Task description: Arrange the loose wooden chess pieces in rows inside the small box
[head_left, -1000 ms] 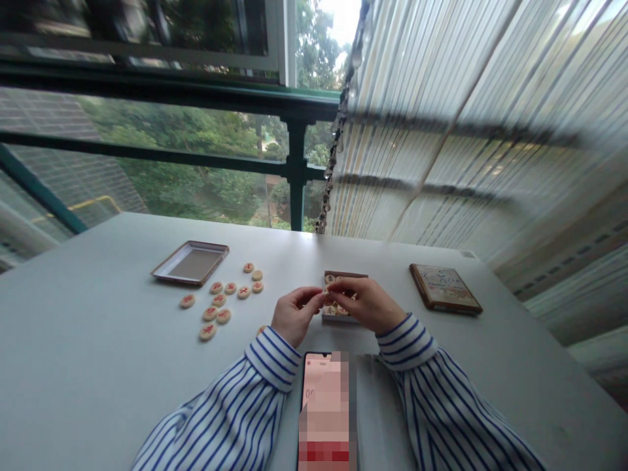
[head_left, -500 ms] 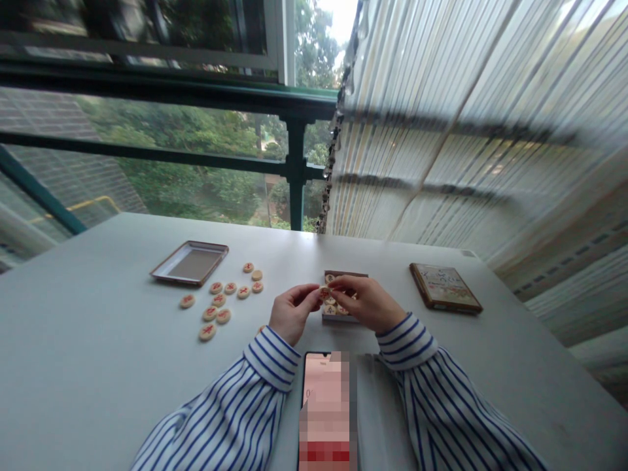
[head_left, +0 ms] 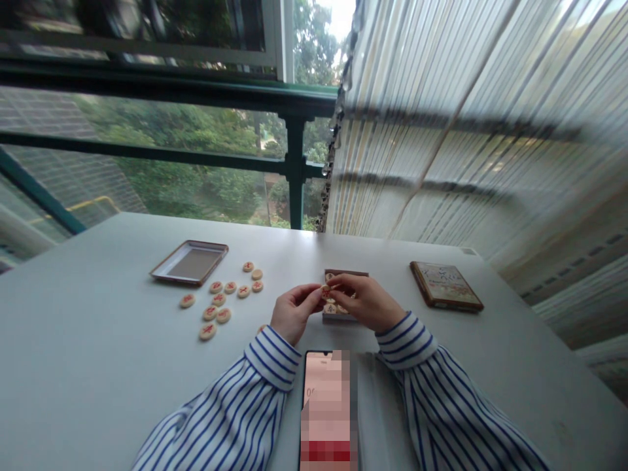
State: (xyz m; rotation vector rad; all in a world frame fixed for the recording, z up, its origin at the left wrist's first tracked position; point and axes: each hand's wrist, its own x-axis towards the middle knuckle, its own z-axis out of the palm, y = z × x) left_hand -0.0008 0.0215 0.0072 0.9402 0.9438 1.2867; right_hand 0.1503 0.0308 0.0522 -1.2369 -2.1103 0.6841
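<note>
Between the fingertips of my left hand [head_left: 296, 311] and my right hand [head_left: 369, 301] is a round wooden Chinese chess piece [head_left: 326, 292] with red marking. Both hands pinch it, just over the near left part of a small open box [head_left: 338, 318]. Several other pieces lie inside the box, partly covered by my right hand. To the left, several loose chess pieces with red characters [head_left: 218, 299] are scattered on the white table [head_left: 122, 366]. One of them shows a plain face [head_left: 257, 275]. Another piece is mostly hidden behind my left cuff.
An open, shallow box lid [head_left: 190, 263] lies at the far left. On the right rests a closed flat box with a decorated cover [head_left: 445, 286]. A phone [head_left: 326, 412] with a lit, partly blurred screen lies between my forearms. Windows and a striped curtain [head_left: 417, 118] border the table's far side.
Both hands stay almost in place, still pinching the piece. The piece has shifted very slightly to the right between the fingers. The loose pieces have not moved.
</note>
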